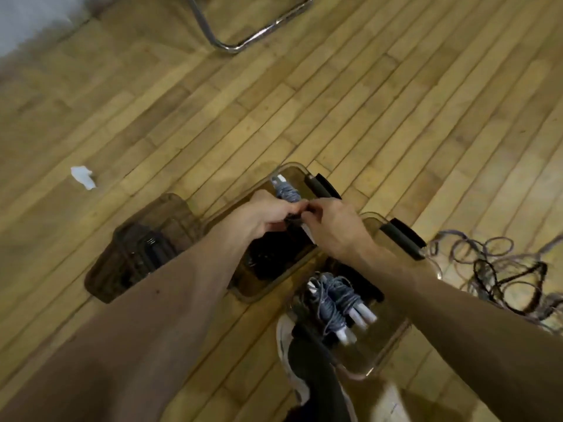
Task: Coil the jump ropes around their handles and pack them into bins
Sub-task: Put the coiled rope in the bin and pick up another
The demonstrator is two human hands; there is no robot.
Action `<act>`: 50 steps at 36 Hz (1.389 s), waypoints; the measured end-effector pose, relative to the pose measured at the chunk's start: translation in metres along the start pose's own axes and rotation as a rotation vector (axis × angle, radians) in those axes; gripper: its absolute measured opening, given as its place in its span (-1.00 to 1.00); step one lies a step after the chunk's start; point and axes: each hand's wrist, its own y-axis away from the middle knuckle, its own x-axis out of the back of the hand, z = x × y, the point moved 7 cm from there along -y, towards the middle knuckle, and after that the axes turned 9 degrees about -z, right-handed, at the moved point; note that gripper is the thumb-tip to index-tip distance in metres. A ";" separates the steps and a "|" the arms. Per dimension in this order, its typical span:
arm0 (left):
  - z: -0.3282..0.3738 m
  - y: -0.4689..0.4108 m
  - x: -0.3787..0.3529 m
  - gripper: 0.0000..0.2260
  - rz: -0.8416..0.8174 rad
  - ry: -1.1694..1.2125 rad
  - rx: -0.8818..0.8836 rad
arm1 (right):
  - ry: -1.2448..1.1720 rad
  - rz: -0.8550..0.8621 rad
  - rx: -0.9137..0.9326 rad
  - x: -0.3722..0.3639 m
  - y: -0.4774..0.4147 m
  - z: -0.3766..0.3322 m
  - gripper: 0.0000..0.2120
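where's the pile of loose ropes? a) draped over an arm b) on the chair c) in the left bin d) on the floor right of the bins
d: the loose ropes lie tangled on the wood floor, just right of the right bin.
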 end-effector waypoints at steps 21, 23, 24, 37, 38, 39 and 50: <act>-0.009 -0.051 -0.001 -0.79 0.204 -0.261 -0.041 | -0.011 -0.305 -0.086 -0.025 -0.052 0.030 -0.67; -0.005 -0.036 -0.002 -0.76 0.217 -0.311 -0.018 | -0.065 -0.250 -0.085 -0.009 -0.036 0.031 -0.66; -0.001 -0.024 -0.004 -0.75 0.222 -0.345 -0.008 | -0.094 -0.217 -0.080 0.001 -0.025 0.031 -0.66; 0.130 0.157 -0.285 -0.74 -0.145 -1.080 -0.613 | -0.645 -0.057 -0.392 0.174 0.254 0.225 -0.60; 0.136 0.170 -0.318 -0.75 -0.191 -1.130 -0.660 | -0.669 -0.002 -0.410 0.186 0.284 0.246 -0.61; 0.138 0.184 -0.357 -0.77 -0.239 -1.169 -0.708 | -0.697 0.064 -0.428 0.195 0.321 0.269 -0.64; 0.001 0.166 -0.580 -0.91 -0.527 -1.476 -0.631 | -0.913 0.367 -0.622 0.109 0.445 0.471 -0.87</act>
